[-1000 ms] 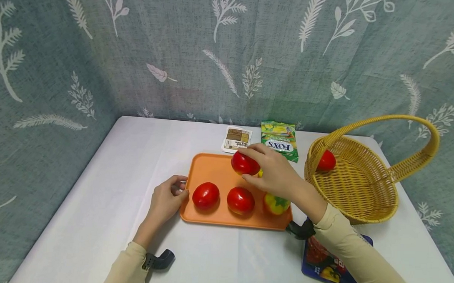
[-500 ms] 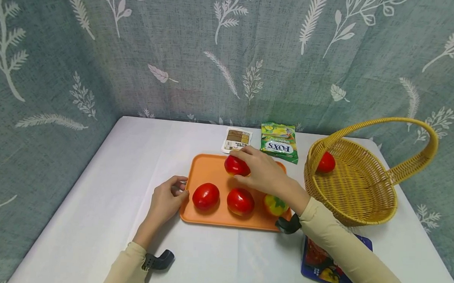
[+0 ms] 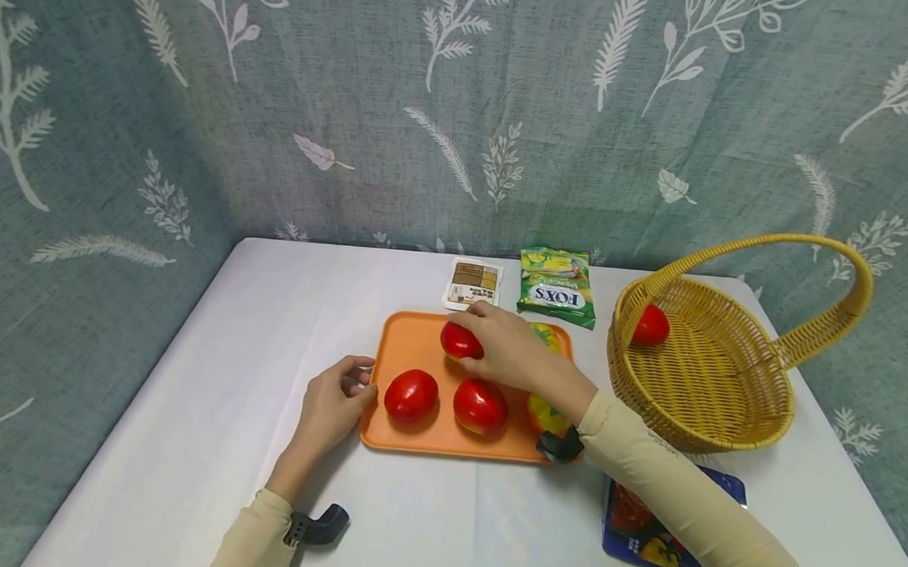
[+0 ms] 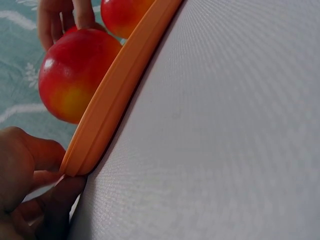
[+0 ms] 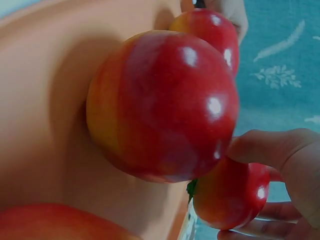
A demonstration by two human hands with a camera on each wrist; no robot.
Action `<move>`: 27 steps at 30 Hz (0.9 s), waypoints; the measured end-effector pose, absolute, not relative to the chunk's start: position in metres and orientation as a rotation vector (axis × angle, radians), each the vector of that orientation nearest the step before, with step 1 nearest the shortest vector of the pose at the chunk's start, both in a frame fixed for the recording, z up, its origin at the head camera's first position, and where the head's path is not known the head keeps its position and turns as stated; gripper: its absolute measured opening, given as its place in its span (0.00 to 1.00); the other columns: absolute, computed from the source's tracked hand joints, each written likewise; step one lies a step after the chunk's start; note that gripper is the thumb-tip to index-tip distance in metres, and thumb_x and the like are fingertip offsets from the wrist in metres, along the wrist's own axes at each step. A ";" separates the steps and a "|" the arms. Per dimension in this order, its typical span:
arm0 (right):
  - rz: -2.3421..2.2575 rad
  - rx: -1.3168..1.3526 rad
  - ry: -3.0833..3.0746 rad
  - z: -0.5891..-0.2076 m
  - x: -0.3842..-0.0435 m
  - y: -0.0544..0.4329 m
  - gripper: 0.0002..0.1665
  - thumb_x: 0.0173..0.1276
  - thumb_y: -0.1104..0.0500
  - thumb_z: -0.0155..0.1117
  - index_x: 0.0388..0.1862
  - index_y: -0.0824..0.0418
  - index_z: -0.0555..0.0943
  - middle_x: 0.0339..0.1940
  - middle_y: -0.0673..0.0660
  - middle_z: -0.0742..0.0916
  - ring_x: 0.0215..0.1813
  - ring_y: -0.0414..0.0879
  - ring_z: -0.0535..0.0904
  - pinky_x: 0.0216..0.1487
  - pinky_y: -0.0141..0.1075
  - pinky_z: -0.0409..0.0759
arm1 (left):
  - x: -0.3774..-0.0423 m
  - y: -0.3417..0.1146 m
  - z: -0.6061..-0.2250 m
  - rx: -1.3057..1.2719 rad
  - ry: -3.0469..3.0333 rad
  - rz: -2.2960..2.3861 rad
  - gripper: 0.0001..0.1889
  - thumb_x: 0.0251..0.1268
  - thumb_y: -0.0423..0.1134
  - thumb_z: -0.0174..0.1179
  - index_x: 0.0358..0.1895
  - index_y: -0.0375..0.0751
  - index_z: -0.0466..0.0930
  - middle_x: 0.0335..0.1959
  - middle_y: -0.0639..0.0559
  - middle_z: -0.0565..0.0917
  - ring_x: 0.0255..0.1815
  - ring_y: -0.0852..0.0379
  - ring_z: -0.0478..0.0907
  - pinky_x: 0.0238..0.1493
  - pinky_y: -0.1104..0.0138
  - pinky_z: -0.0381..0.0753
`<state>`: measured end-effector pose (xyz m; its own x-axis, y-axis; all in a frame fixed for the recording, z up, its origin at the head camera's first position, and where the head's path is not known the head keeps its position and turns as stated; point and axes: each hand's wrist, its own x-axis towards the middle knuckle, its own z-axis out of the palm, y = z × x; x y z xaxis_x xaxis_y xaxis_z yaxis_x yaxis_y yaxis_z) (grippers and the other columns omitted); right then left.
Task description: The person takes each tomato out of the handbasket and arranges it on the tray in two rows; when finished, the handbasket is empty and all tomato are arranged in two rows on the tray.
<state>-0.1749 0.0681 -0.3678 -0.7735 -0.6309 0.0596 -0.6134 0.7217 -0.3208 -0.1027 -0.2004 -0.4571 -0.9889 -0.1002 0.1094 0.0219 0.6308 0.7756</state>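
Observation:
My right hand (image 3: 510,348) grips a red tomato (image 3: 458,340) over the back middle of an orange tray (image 3: 408,342). In the right wrist view this tomato (image 5: 232,197) shows a yellowish side and a green calyx. Thumb and fingers of my left hand (image 3: 331,403) pinch the tray's left rim, plainly seen in the left wrist view at the orange rim (image 4: 107,107). Two more red tomatoes lie along the tray's front, one at left (image 3: 411,397) and one mid-front (image 3: 480,407). Partly behind my right arm lie two yellow-green-sided tomatoes, one front (image 3: 543,414), one back (image 3: 547,335).
A yellow wicker basket (image 3: 710,367) with a tall handle stands right of the tray, one red tomato (image 3: 651,325) inside. Behind the tray lie a green Fox's packet (image 3: 557,285) and a small brown-and-white packet (image 3: 473,284). My right sleeve partly covers a blue packet (image 3: 658,541).
My right hand has moved left and toward the tray's front with the tomato in its grip, uncovering the back-right tomato. The left hand stays at the tray's rim.

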 end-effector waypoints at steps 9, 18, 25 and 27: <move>-0.460 -1.024 2.860 -0.373 -0.178 0.064 0.37 0.59 0.53 0.77 0.68 0.55 0.76 0.60 0.60 0.79 0.56 0.54 0.78 0.52 0.50 0.81 | -0.103 -0.201 -0.458 0.068 -2.716 -1.281 0.17 0.59 0.32 0.64 0.53 0.41 0.83 0.35 0.52 0.82 0.32 0.56 0.78 0.34 0.67 0.76; -0.404 -0.985 2.836 -0.380 -0.181 0.064 0.39 0.59 0.52 0.77 0.69 0.55 0.75 0.62 0.61 0.78 0.58 0.55 0.77 0.54 0.50 0.80 | -0.103 -0.200 -0.457 0.067 -2.722 -1.295 0.17 0.59 0.32 0.64 0.54 0.42 0.82 0.36 0.52 0.82 0.32 0.56 0.78 0.34 0.67 0.76; -0.370 -0.970 2.837 -0.383 -0.182 0.064 0.41 0.58 0.52 0.78 0.70 0.57 0.74 0.63 0.61 0.78 0.60 0.55 0.76 0.56 0.50 0.79 | -0.103 -0.200 -0.458 0.072 -2.715 -1.274 0.17 0.59 0.31 0.64 0.53 0.41 0.83 0.35 0.51 0.83 0.32 0.57 0.79 0.34 0.67 0.76; -0.366 -0.970 2.838 -0.383 -0.182 0.064 0.41 0.58 0.52 0.77 0.70 0.57 0.74 0.63 0.61 0.78 0.61 0.55 0.76 0.57 0.50 0.78 | -0.103 -0.200 -0.459 0.076 -2.717 -1.274 0.17 0.59 0.31 0.64 0.53 0.41 0.83 0.36 0.51 0.83 0.32 0.57 0.79 0.34 0.67 0.76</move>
<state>-0.1823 0.0644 -0.3831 -0.7874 -0.6154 -0.0354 -0.5862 0.7654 -0.2655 -0.1034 -0.2001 -0.4586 -0.9889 -0.1051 0.1050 0.0135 0.6402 0.7681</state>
